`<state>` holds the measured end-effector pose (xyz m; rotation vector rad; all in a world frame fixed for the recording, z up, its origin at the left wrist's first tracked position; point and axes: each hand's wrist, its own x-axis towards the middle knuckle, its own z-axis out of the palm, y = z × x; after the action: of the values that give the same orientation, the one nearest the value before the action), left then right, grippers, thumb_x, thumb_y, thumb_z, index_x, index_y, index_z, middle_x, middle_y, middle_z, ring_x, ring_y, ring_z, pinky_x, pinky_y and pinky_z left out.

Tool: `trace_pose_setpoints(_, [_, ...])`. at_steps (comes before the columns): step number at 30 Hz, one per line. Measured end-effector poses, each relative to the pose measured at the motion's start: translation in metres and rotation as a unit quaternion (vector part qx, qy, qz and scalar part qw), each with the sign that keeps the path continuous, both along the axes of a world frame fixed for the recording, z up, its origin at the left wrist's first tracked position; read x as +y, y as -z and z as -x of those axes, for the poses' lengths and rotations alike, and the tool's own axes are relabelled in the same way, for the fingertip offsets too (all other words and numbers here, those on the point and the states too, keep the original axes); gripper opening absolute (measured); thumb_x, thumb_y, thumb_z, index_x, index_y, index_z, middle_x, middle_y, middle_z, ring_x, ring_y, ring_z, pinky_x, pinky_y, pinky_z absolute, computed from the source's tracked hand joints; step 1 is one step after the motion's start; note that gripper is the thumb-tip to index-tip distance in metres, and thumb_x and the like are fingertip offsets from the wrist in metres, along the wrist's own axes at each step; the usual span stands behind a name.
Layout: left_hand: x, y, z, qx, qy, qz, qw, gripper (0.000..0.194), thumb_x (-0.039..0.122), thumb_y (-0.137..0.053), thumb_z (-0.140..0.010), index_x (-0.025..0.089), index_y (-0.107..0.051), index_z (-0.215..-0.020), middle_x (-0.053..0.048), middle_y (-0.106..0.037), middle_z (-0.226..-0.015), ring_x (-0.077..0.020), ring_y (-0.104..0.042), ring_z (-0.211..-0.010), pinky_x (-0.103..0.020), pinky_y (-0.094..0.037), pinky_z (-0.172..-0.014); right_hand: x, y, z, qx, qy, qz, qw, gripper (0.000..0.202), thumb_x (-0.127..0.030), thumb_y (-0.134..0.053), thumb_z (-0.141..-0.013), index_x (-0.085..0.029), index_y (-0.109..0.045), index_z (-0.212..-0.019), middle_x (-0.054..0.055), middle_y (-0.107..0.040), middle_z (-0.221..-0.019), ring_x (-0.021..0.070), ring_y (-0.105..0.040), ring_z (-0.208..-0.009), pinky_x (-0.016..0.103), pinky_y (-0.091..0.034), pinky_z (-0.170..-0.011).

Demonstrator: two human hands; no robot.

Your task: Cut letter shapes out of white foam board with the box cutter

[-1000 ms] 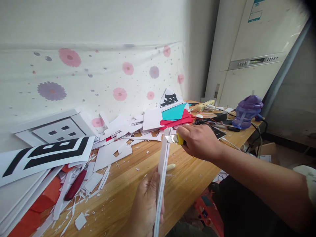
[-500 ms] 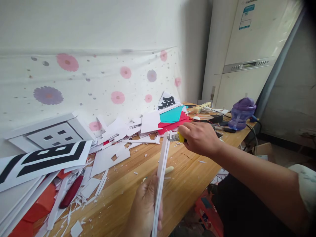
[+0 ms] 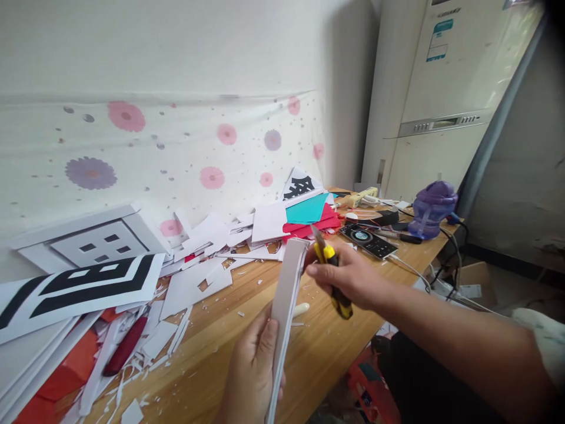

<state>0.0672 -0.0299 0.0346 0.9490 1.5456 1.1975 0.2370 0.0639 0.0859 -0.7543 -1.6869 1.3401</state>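
Note:
My left hand [image 3: 258, 359] is closed around a long, narrow white board strip [image 3: 286, 288] made of layers, which slants up and away from me over the table. Beside the strip's far end, my right hand [image 3: 346, 274] grips a yellow and black utility knife [image 3: 333, 280]. Its blade points up and away, apart from the strip, and the handle's lower end sticks out below my fingers. My right index fingertip is close to the strip's top corner; whether it touches I cannot tell. Partly hidden behind the strip lies a small pale rod-like thing [image 3: 301, 309].
White paper offcuts [image 3: 194, 288] and a dark red-handled tool [image 3: 127, 346] lie on the wooden table [image 3: 212, 359]. Black-patterned sheets [image 3: 88, 282] are at the left. Red and teal sheets [image 3: 306, 209], a phone [image 3: 368, 240] with a cable, and a purple bottle [image 3: 435, 209] stand farther back.
The knife has come off the strip's far end and turned upright in my right hand, which has dropped slightly. The strip has rotated to show its broad face. The phone has come into sight.

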Motion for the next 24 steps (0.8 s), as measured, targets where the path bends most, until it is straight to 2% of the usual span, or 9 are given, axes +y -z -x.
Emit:
trace_pose_setpoints(2, [0.000,-0.001,0.002,0.012,-0.003,-0.016,1.000,0.076,0.068,-0.052,-0.071,0.017,-0.048,-0.126,0.007,-0.042,-0.042,-0.0110,-0.041,-0.033,-0.019,-0.034,-0.031,-0.011,0.006,0.016,0.090,-0.021,0.048,0.995,0.031,-0.042,-0.067,-0.069,-0.017,-0.052,-0.077,-0.007,-0.042,-0.051,0.0062,-0.035,-0.042,0.020,-0.029,-0.041])
trace_pose_setpoints(6, [0.001,0.000,0.008,0.053,0.021,-0.052,0.997,0.073,0.066,-0.051,-0.073,0.017,-0.046,-0.127,0.005,-0.047,-0.045,-0.0138,-0.044,-0.035,-0.023,-0.037,-0.035,-0.021,0.009,0.034,0.161,0.030,0.089,0.983,0.035,-0.040,-0.076,-0.060,-0.017,-0.051,-0.070,-0.007,-0.045,-0.048,0.0053,-0.035,-0.041,0.020,-0.029,-0.040])
trace_pose_setpoints(8, [0.002,0.000,0.010,0.076,0.037,-0.078,0.993,0.061,0.062,-0.053,-0.075,0.018,-0.053,-0.117,0.003,-0.049,-0.048,-0.0139,-0.045,-0.039,-0.023,-0.037,-0.038,-0.023,0.007,0.039,0.181,0.058,0.097,0.977,0.034,-0.038,-0.076,-0.059,-0.017,-0.051,-0.069,-0.007,-0.047,-0.048,0.0056,-0.038,-0.041,0.019,-0.031,-0.040])
trace_pose_setpoints(11, [0.003,-0.007,0.011,0.085,0.073,-0.112,0.987,0.037,0.053,-0.060,-0.075,0.018,-0.059,-0.089,0.002,-0.053,-0.055,-0.0125,-0.047,-0.048,-0.022,-0.037,-0.045,-0.025,0.003,0.044,0.202,0.089,0.116,0.968,0.029,-0.033,-0.074,-0.060,-0.017,-0.051,-0.067,-0.007,-0.048,-0.048,0.0062,-0.042,-0.041,0.018,-0.034,-0.040])
trace_pose_setpoints(14, [0.002,-0.021,0.009,-0.014,0.152,-0.095,0.984,0.031,0.045,-0.064,-0.074,0.018,-0.057,-0.088,-0.002,-0.061,-0.068,-0.0143,-0.054,-0.056,-0.024,-0.042,-0.054,-0.028,0.000,0.045,0.202,0.073,0.126,0.969,0.025,-0.029,-0.073,-0.060,-0.016,-0.051,-0.067,-0.007,-0.048,-0.048,0.0055,-0.042,-0.040,0.018,-0.034,-0.040])
trace_pose_setpoints(16, [0.001,-0.032,0.007,-0.104,0.199,-0.074,0.972,0.033,0.040,-0.064,-0.074,0.018,-0.054,-0.096,-0.005,-0.065,-0.073,-0.0168,-0.058,-0.059,-0.028,-0.046,-0.059,-0.031,-0.001,0.045,0.192,0.016,0.124,0.973,0.023,-0.030,-0.070,-0.064,-0.016,-0.052,-0.066,-0.006,-0.049,-0.048,0.0060,-0.043,-0.038,0.018,-0.033,-0.038])
trace_pose_setpoints(18, [0.001,-0.039,0.004,-0.160,0.225,-0.067,0.959,0.031,0.037,-0.061,-0.077,0.016,-0.052,-0.097,-0.005,-0.065,-0.066,-0.0171,-0.059,-0.054,-0.028,-0.046,-0.055,-0.034,-0.001,0.043,0.179,-0.031,0.118,0.976,0.023,-0.033,-0.068,-0.068,-0.016,-0.053,-0.065,-0.005,-0.050,-0.048,0.0066,-0.043,-0.038,0.018,-0.032,-0.037])
trace_pose_setpoints(21, [0.004,-0.041,0.000,-0.188,0.240,-0.073,0.950,0.026,0.040,-0.054,-0.082,0.016,-0.050,-0.092,-0.001,-0.058,-0.053,-0.0134,-0.052,-0.042,-0.024,-0.041,-0.046,-0.034,-0.003,0.040,0.172,-0.029,0.107,0.979,0.024,-0.032,-0.070,-0.067,-0.015,-0.053,-0.065,-0.006,-0.049,-0.048,0.0058,-0.043,-0.042,0.017,-0.033,-0.040])
trace_pose_setpoints(24, [0.009,-0.039,-0.004,-0.173,0.238,-0.085,0.952,0.026,0.043,-0.050,-0.085,0.017,-0.049,-0.088,0.001,-0.054,-0.051,-0.0118,-0.048,-0.040,-0.024,-0.039,-0.043,-0.030,-0.005,0.037,0.163,-0.027,0.100,0.981,0.022,-0.029,-0.069,-0.066,-0.015,-0.052,-0.064,-0.006,-0.047,-0.049,0.0046,-0.041,-0.043,0.017,-0.034,-0.043])
